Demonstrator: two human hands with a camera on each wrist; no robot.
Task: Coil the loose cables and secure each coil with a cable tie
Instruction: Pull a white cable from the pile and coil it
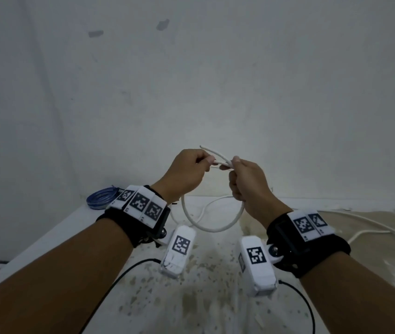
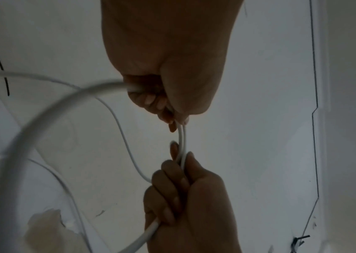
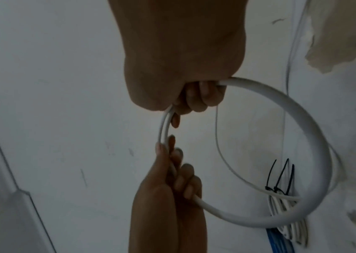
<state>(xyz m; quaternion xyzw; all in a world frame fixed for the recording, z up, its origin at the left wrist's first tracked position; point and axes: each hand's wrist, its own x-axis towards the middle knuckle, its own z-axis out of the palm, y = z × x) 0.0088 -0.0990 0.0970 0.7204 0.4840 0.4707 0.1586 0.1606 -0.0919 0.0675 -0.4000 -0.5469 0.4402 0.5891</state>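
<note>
Both hands are raised in front of a plain whitish wall (image 1: 215, 80) and curl round one white cable (image 1: 212, 227). The left hand (image 1: 184, 175) pinches the doubled strands between thumb and fingertips, and the right hand (image 1: 249, 186) is clenched in a fist on the same strands just beside it, knuckles nearly meeting the left. In the left wrist view the left hand (image 2: 172, 77) and the right hand (image 2: 190, 205) face each other with two parallel strands of the cable (image 2: 182, 140) running straight between them. The short run between the hands lies roughly left to right, and two cut ends stick up and to the left past the left fingers. Below the hands the cable hangs in a single round loop, its plane roughly upright, the bottom of the loop just above the surface.

That surface is a pale table (image 1: 203, 297) with speckled, worn patches, pushed against the wall. More white cable trails loose across its right side. At the back left corner lies a blue coil (image 1: 101, 197). In the right wrist view black cable ties (image 3: 281, 178) stand up from a white bundle (image 3: 289, 215) next to the blue strands.
</note>
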